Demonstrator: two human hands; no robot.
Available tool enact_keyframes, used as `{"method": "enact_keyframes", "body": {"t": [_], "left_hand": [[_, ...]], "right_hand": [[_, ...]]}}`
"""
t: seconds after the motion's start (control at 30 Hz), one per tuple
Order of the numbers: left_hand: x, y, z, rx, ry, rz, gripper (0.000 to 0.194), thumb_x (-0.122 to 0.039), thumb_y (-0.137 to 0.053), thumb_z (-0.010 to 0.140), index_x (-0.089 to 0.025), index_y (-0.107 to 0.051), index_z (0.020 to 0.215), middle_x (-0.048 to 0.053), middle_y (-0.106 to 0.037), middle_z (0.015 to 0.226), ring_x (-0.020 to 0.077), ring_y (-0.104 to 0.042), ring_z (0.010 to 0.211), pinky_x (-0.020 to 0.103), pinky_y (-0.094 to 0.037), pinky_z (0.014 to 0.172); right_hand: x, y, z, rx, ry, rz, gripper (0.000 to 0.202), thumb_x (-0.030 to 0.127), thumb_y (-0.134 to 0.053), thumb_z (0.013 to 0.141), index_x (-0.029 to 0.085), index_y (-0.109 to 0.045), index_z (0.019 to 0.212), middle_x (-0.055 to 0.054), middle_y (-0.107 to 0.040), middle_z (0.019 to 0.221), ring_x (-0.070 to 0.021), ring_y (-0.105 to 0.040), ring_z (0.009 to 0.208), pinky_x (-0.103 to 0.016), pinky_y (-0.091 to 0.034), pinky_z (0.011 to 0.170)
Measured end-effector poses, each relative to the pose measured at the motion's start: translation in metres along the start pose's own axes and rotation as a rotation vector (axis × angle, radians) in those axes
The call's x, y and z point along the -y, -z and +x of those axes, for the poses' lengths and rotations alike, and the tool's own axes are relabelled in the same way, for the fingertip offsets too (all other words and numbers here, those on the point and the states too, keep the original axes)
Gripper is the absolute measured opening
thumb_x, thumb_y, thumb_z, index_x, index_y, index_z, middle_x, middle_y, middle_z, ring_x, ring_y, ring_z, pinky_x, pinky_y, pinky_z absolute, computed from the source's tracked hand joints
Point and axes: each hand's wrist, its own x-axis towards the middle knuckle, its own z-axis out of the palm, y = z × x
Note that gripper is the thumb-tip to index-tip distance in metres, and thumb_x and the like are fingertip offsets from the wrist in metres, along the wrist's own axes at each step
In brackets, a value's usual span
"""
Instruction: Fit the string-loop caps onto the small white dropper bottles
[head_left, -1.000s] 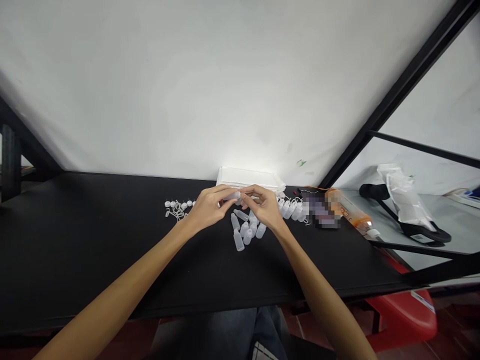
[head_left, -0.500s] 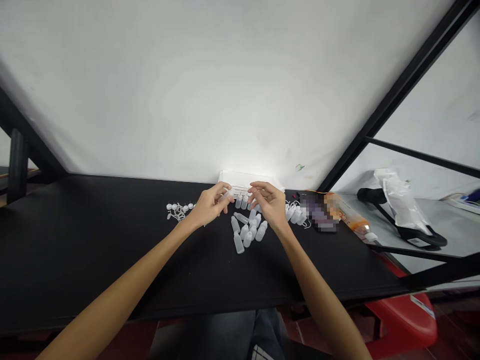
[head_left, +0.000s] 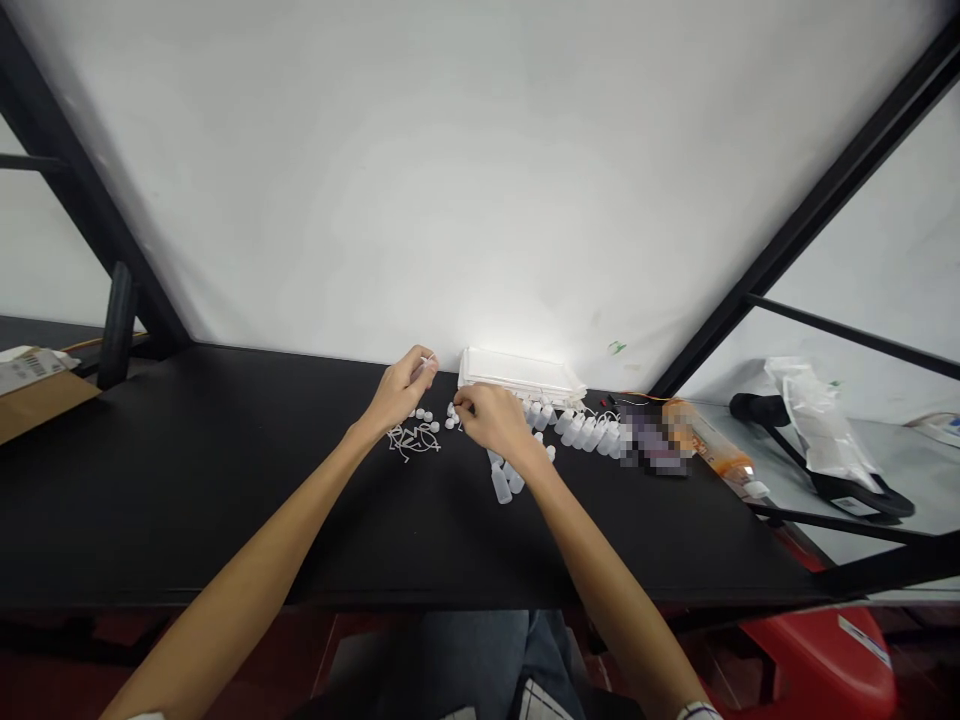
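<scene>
My left hand [head_left: 401, 395] is raised over the table, its fingers curled round a small translucent squeeze bottle [head_left: 421, 368], mostly covered by the fingers. To its right, my right hand [head_left: 491, 415] reaches down beside a few small white caps [head_left: 451, 416]. The right thumb and fingertips are pinched together; whatever lies between them is hidden. Under the left hand lie a tangle of thin white cord-like pieces [head_left: 411, 438] and more caps [head_left: 429, 420]. Several loose bottles [head_left: 501, 484] lie partly behind my right hand and wrist.
A row of capped bottles [head_left: 592, 434] runs to the right beside a blurred dark object [head_left: 658, 445]. White trays [head_left: 525, 370] are stacked against the wall. An orange-labelled bottle [head_left: 712, 450] lies farther right, near a black sandal [head_left: 855, 495]. Cardboard [head_left: 45, 400] is at far left.
The view has turned left. My right hand has moved left from above the bottles down to the caps, its fingers closing. My left hand still holds the small bottle, now farther from the loose ones.
</scene>
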Motion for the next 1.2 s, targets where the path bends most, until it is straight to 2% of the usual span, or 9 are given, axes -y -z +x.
{"method": "enact_keyframes", "body": {"t": [0.1,0.23,0.43,0.6,0.67,0.73,0.83,1.0,1.2], "left_hand": [[0.012,0.011,-0.004,0.008,0.005,0.072,0.015,-0.035,-0.047,0.090,-0.022,-0.050,0.099,-0.005,-0.052,0.067,0.0098,-0.040,0.052,0.021,-0.033,0.054],[0.016,0.011,-0.006,0.011,0.036,0.067,0.013,-0.035,-0.047,0.091,-0.023,-0.046,0.096,-0.006,-0.055,0.065,0.0084,-0.038,0.047,0.020,-0.032,0.051],[0.015,0.001,-0.006,0.018,0.066,-0.077,0.023,-0.044,-0.040,0.094,-0.023,-0.043,0.089,-0.006,-0.050,0.057,0.0084,-0.039,0.045,0.018,-0.032,0.046],[0.010,-0.007,-0.009,0.058,0.142,-0.225,0.024,-0.043,-0.042,0.094,-0.022,-0.039,0.084,-0.008,-0.037,0.053,0.0078,-0.035,0.043,0.017,-0.027,0.041],[0.004,-0.012,-0.012,0.082,0.151,-0.251,0.023,-0.042,-0.042,0.094,-0.022,-0.039,0.083,-0.008,-0.033,0.054,0.0074,-0.033,0.043,0.017,-0.027,0.041],[-0.002,-0.017,-0.016,0.121,0.157,-0.265,0.024,-0.041,-0.042,0.095,-0.022,-0.039,0.083,-0.008,-0.031,0.056,0.0073,-0.034,0.044,0.017,-0.028,0.042],[-0.008,-0.024,-0.021,0.167,0.157,-0.281,0.024,-0.041,-0.042,0.095,-0.021,-0.038,0.081,-0.008,-0.030,0.058,0.0071,-0.032,0.045,0.018,-0.028,0.042],[-0.005,-0.028,-0.024,0.172,0.129,-0.236,0.023,-0.040,-0.041,0.096,-0.021,-0.039,0.082,-0.007,-0.034,0.058,0.0074,-0.033,0.044,0.019,-0.029,0.042],[-0.002,-0.027,-0.022,0.155,0.148,-0.225,0.025,-0.042,-0.043,0.095,-0.021,-0.040,0.083,-0.007,-0.037,0.055,0.0083,-0.038,0.043,0.018,-0.029,0.040]], "right_hand": [[0.019,-0.019,0.012,0.153,-0.011,-0.223,0.026,0.014,-0.050,0.084,0.020,-0.068,0.102,-0.010,-0.071,0.102,-0.0256,-0.067,0.095,-0.031,-0.047,0.073],[0.027,-0.040,0.020,0.203,-0.006,-0.319,0.026,0.013,-0.048,0.087,0.017,-0.068,0.104,-0.013,-0.069,0.104,-0.0254,-0.067,0.096,-0.031,-0.047,0.074],[0.020,-0.039,0.016,0.194,0.002,-0.273,0.025,0.012,-0.048,0.085,0.018,-0.072,0.091,-0.011,-0.072,0.098,-0.0241,-0.067,0.091,-0.029,-0.045,0.071],[0.004,-0.013,0.007,-0.066,-0.096,-0.037,0.019,0.018,-0.052,0.079,0.021,-0.071,0.078,-0.005,-0.072,0.086,-0.0202,-0.065,0.079,-0.027,-0.041,0.065],[-0.004,-0.004,0.004,-0.204,-0.140,0.133,0.017,0.022,-0.053,0.079,0.020,-0.069,0.076,-0.003,-0.071,0.080,-0.0171,-0.062,0.070,-0.026,-0.041,0.064],[-0.009,0.001,0.001,-0.263,-0.164,0.336,0.016,0.025,-0.053,0.079,0.019,-0.067,0.075,-0.001,-0.067,0.070,-0.0144,-0.059,0.059,-0.026,-0.041,0.060],[-0.010,0.000,-0.001,-0.234,-0.156,0.580,0.014,0.027,-0.054,0.077,0.018,-0.064,0.074,0.001,-0.062,0.062,-0.0125,-0.055,0.051,-0.025,-0.041,0.054],[-0.007,-0.007,0.000,-0.177,-0.145,0.752,0.011,0.024,-0.054,0.074,0.018,-0.062,0.072,0.002,-0.059,0.059,-0.0111,-0.055,0.048,-0.023,-0.043,0.049],[-0.008,-0.011,0.002,-0.112,-0.179,1.039,0.006,0.022,-0.056,0.072,0.016,-0.058,0.073,0.001,-0.058,0.063,-0.0143,-0.064,0.055,-0.023,-0.051,0.045]]}}
